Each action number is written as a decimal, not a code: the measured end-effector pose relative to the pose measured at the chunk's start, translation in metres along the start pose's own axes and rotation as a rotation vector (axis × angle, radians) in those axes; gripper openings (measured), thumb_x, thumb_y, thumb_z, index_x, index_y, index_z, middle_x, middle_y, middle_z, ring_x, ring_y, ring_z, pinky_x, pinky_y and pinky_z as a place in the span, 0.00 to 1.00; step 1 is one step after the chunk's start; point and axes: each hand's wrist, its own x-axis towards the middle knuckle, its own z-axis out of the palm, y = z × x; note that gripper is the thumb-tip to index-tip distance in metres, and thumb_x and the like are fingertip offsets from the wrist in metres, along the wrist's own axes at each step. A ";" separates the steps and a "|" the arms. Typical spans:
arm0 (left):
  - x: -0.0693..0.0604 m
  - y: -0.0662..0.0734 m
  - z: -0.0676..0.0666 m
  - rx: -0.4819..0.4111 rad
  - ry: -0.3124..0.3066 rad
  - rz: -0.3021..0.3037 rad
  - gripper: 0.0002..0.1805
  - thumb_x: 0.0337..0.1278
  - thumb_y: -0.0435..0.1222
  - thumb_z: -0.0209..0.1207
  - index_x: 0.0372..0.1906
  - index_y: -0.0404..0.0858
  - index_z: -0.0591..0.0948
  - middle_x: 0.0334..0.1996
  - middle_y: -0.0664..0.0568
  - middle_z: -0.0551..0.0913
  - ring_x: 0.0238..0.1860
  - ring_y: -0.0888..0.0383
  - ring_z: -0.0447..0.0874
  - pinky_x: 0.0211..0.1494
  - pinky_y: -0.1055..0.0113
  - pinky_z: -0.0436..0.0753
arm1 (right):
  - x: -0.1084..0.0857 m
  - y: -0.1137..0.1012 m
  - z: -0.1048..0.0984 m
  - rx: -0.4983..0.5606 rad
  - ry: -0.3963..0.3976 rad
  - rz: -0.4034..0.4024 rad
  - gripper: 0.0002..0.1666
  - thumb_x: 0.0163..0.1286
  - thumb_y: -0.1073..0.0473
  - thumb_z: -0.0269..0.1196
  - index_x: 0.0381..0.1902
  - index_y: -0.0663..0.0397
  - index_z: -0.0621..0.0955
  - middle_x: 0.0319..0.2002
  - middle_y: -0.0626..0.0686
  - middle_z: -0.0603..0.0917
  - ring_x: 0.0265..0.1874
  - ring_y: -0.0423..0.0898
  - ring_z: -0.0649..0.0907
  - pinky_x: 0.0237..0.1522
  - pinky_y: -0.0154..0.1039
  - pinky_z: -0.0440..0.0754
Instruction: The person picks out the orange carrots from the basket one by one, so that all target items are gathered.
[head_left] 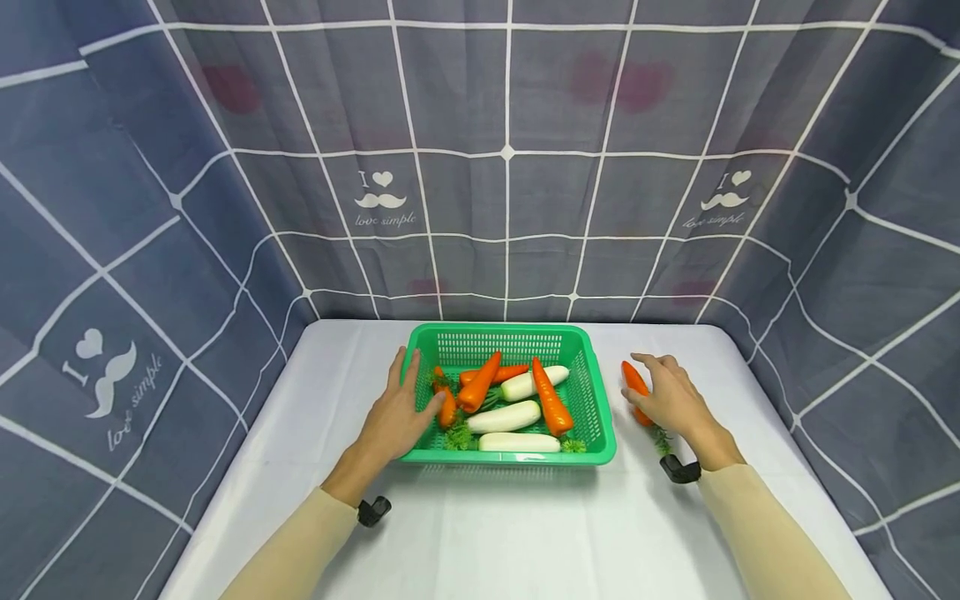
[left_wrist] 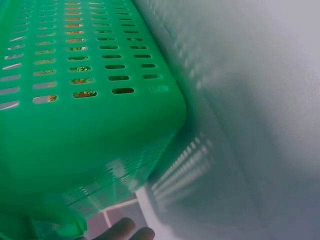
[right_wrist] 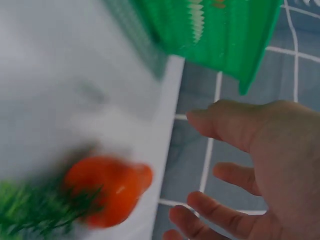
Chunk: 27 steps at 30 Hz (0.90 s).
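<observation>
My left hand [head_left: 399,412] is at the left rim of a green plastic basket [head_left: 606,417], fingers extended along the outside and thumb over the inside. Whether it touches the rim I cannot tell. In the left wrist view, fingertips [left_wrist: 120,231] show below the perforated basket wall [left_wrist: 100,117]. Off the basket's right side, my right hand [head_left: 670,400] hovers over an orange carrot [head_left: 636,388] with green leaves, lying on the table. The right wrist view has its fingers spread, holding nothing, apart from that carrot [right_wrist: 107,187].
Inside the basket lie several orange carrots [head_left: 552,400] with green tops and three white radishes [head_left: 519,442]. A white cloth [head_left: 495,525] covers the table. Grey-blue checked curtains [head_left: 465,200] stand at the back and both sides.
</observation>
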 end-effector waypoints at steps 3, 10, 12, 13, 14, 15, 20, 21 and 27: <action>0.000 0.000 0.000 -0.006 0.000 -0.002 0.55 0.90 0.57 0.62 0.99 0.40 0.44 0.99 0.37 0.34 0.25 0.52 0.85 0.25 0.62 0.80 | 0.003 -0.013 -0.005 0.007 0.035 -0.031 0.45 0.82 0.49 0.75 0.88 0.59 0.73 0.70 0.77 0.79 0.63 0.74 0.82 0.57 0.74 0.86; -0.002 0.001 0.002 -0.013 -0.002 -0.002 0.55 0.90 0.57 0.61 0.99 0.40 0.44 0.99 0.38 0.34 0.25 0.52 0.85 0.25 0.62 0.80 | 0.004 -0.046 -0.016 0.030 0.063 -0.123 0.43 0.82 0.53 0.76 0.87 0.58 0.75 0.71 0.73 0.81 0.59 0.69 0.85 0.58 0.72 0.88; -0.002 0.001 0.002 -0.010 0.001 -0.002 0.55 0.90 0.57 0.62 0.99 0.40 0.45 0.99 0.38 0.35 0.26 0.51 0.86 0.25 0.62 0.80 | 0.003 -0.055 -0.018 0.046 0.057 -0.149 0.43 0.81 0.54 0.77 0.87 0.57 0.75 0.71 0.72 0.82 0.59 0.68 0.86 0.58 0.70 0.89; -0.002 0.001 0.002 -0.009 0.003 -0.001 0.55 0.90 0.57 0.62 0.99 0.40 0.45 0.99 0.37 0.35 0.26 0.51 0.86 0.25 0.62 0.80 | 0.003 -0.060 -0.019 0.055 0.050 -0.162 0.43 0.81 0.54 0.77 0.87 0.57 0.75 0.71 0.71 0.82 0.59 0.68 0.87 0.58 0.69 0.90; -0.002 0.001 0.002 -0.008 0.005 0.001 0.55 0.90 0.57 0.62 0.99 0.39 0.45 0.99 0.37 0.35 0.27 0.50 0.87 0.25 0.62 0.80 | 0.003 -0.064 -0.019 0.066 0.042 -0.174 0.43 0.81 0.54 0.77 0.87 0.57 0.76 0.71 0.70 0.83 0.60 0.68 0.88 0.58 0.68 0.90; -0.002 0.001 0.002 -0.008 0.007 0.003 0.55 0.90 0.57 0.62 0.99 0.39 0.45 0.99 0.37 0.35 0.28 0.50 0.88 0.25 0.62 0.80 | 0.004 -0.068 -0.019 0.078 0.033 -0.186 0.43 0.81 0.54 0.77 0.87 0.57 0.76 0.72 0.70 0.83 0.60 0.68 0.89 0.59 0.67 0.91; -0.001 0.001 0.000 -0.008 0.006 0.002 0.55 0.90 0.57 0.62 0.99 0.39 0.45 0.99 0.37 0.36 0.29 0.49 0.89 0.26 0.62 0.80 | 0.006 -0.087 -0.019 0.114 -0.041 -0.256 0.42 0.81 0.54 0.78 0.86 0.57 0.76 0.71 0.70 0.83 0.60 0.65 0.91 0.60 0.64 0.92; -0.001 0.001 0.000 -0.007 0.006 0.001 0.55 0.90 0.57 0.62 0.99 0.39 0.46 0.99 0.37 0.36 0.29 0.48 0.89 0.25 0.62 0.80 | 0.007 -0.091 -0.019 0.116 -0.060 -0.266 0.42 0.81 0.54 0.78 0.86 0.56 0.76 0.71 0.70 0.83 0.60 0.65 0.91 0.59 0.63 0.93; -0.001 -0.001 -0.002 -0.047 0.008 0.004 0.55 0.90 0.57 0.62 0.99 0.39 0.46 0.99 0.38 0.35 0.50 0.34 0.97 0.31 0.57 0.88 | 0.015 -0.110 -0.016 0.119 -0.188 -0.323 0.44 0.80 0.55 0.79 0.87 0.56 0.76 0.71 0.67 0.84 0.60 0.64 0.92 0.58 0.57 0.94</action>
